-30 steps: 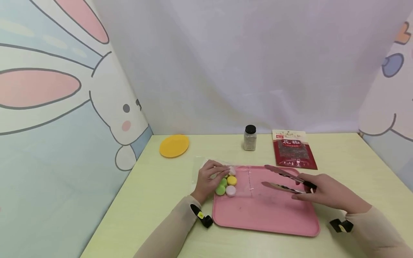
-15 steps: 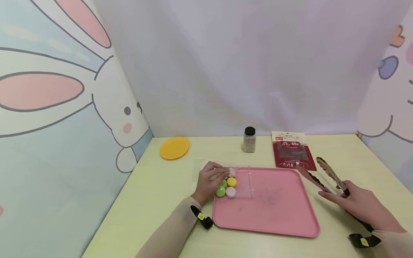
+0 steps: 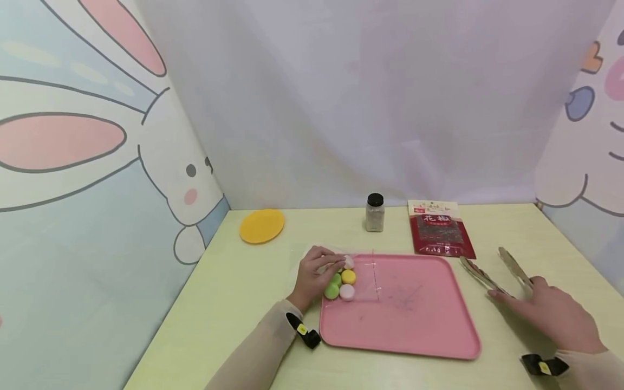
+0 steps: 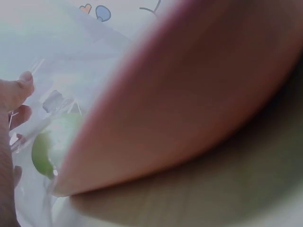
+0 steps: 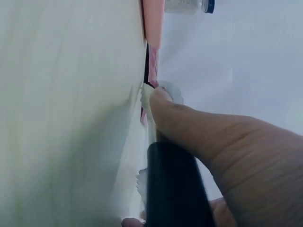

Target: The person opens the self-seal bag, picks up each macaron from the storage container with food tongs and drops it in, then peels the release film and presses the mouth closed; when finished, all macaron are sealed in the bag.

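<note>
My left hand (image 3: 314, 276) pinches the film of a clear plastic bag (image 3: 363, 276) lying over the tray's left part. Inside the bag are several macarons: green (image 3: 332, 291), yellow (image 3: 348, 277) and pale pink (image 3: 347, 292). Some are partly hidden by the fingers. A green macaron (image 4: 43, 153) shows through the film in the left wrist view. Right of the tray, my right hand (image 3: 560, 317) grips metal tongs (image 3: 485, 278), their two arms spread apart with nothing between them. The thumb lies along the tongs' black handle (image 5: 173, 184) in the right wrist view.
The pink tray (image 3: 414, 330) sits mid-table. Behind it stand a black-lidded jar (image 3: 375, 214) and a red-and-white spice packet (image 3: 440, 230). A yellow plate (image 3: 261, 226) is at the back left. Printed cloth walls enclose the table.
My right hand has carried the tongs from above the tray to the right, beyond its edge, and lowered them toward the table. The left hand stays with the bag.
</note>
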{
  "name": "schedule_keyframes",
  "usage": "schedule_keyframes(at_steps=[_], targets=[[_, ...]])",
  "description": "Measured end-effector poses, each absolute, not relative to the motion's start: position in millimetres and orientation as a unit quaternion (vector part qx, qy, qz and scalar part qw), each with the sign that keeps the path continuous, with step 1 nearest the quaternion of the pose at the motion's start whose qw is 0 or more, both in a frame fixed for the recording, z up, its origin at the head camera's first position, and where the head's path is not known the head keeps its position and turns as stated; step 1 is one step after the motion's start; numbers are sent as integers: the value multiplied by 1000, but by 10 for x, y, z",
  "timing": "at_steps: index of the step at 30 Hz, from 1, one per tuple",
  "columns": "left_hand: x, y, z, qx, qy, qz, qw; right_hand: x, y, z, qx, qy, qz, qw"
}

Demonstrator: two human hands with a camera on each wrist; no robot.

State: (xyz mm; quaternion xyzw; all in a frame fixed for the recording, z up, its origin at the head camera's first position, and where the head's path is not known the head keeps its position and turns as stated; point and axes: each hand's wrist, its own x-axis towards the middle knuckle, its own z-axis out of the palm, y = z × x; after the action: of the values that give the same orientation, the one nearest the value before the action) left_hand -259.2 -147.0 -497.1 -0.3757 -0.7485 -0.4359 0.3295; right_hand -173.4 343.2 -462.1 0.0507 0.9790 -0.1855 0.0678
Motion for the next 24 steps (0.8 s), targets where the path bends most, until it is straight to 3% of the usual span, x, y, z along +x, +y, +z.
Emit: schedule_keyframes(at_steps=[5,12,15,19,22,24], targets=[[-2592,-1470,-4973,-365,-763,-429,317,-1716,3360,-4600,37,987,-154,12],[-2610,-1429,-4741,-331,-829,-354,278,-1700,2773,-4522,-89,944,-263,-176],[-2609,-1375,-4436,-296,-894,-274,193,-1685,2258,-4460,-186,907,-346,-149],[-2706,-1209,-4077,-260,-942,-203,58,-1710,1581,-4453,-240,891,-383,-38],[-2853,-1049,-4034,-252,-951,-181,10,-1789,1199,-4533,-244,890,-384,10],[-2944,-962,-4092,-258,-952,-164,-6,-1854,1032,-4629,-246,886,-392,13]])
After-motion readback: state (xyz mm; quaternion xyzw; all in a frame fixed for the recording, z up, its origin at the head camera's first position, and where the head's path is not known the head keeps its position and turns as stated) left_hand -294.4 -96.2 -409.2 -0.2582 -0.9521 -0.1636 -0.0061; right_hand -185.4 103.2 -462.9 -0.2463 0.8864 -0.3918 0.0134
